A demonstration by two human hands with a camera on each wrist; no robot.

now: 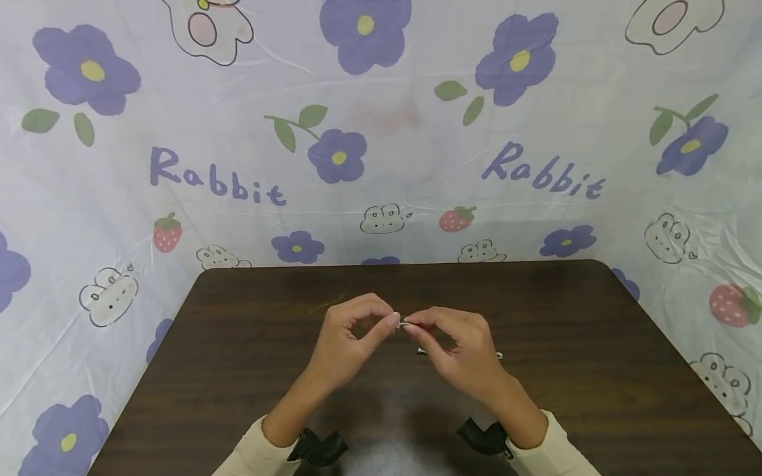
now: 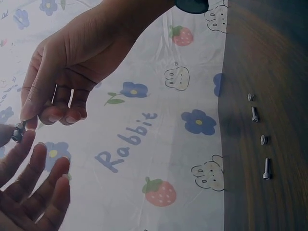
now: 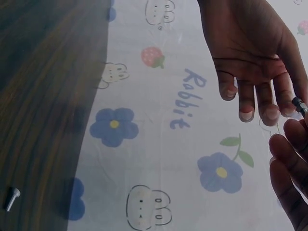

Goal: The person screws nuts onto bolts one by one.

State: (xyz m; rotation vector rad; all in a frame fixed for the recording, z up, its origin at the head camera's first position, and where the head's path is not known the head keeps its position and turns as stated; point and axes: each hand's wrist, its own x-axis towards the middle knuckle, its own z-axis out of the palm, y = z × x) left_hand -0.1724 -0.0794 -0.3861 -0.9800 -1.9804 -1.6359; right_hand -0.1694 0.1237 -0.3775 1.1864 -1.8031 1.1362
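A small metal bolt (image 1: 403,324) spans the short gap between my two hands, a little above the table. My left hand (image 1: 351,337) pinches one end between thumb and fingertip; my right hand (image 1: 461,340) pinches the other. In the left wrist view the bolt (image 2: 18,132) looks thicker and shinier near the left fingers, thinner toward the right ones. A ridged part and a ring-like part of the bolt (image 3: 300,104) show at the edge of the right wrist view. I cannot tell whether a nut sits on it. Fingertips cover both its ends.
Two socket-head bolts (image 2: 267,168) and two small nuts (image 2: 264,140) lie in a row on the dark wooden table (image 1: 250,370). My right hand partly hides them in the head view. Behind the table hangs a printed cloth (image 1: 417,178) with flowers and rabbits.
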